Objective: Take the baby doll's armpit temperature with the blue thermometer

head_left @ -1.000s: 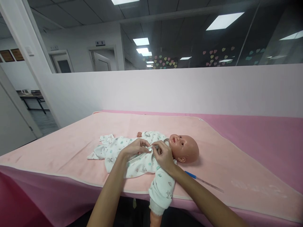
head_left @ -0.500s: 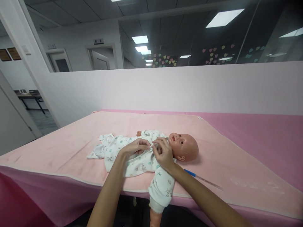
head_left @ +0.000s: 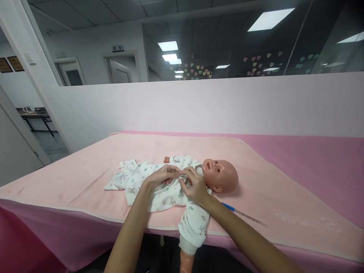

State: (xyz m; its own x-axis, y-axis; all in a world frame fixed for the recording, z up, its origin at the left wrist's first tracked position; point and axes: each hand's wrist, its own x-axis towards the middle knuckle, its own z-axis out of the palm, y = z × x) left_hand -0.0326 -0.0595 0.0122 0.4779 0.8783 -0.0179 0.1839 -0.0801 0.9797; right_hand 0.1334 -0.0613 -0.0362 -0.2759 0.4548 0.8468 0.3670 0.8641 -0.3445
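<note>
Doll clothes (head_left: 166,200) held by left hand (head_left: 162,176), right hand (head_left: 197,186), door sign (head_left: 117,48) illegible

Here you are, both hands together, fingertips meeting or nearly so! Your left hand (head_left: 163,175) points rightward into the grip, back upward, fingers bunched, wrist bent off a left forearm (head_left: 129,227) that slants up from below. Opposite, your right hand (head_left: 195,185) curls in, thumb below the index finger, its right forearm (head_left: 239,229) trailing away low and right. How tightly either pinches is hard to tell.
</note>
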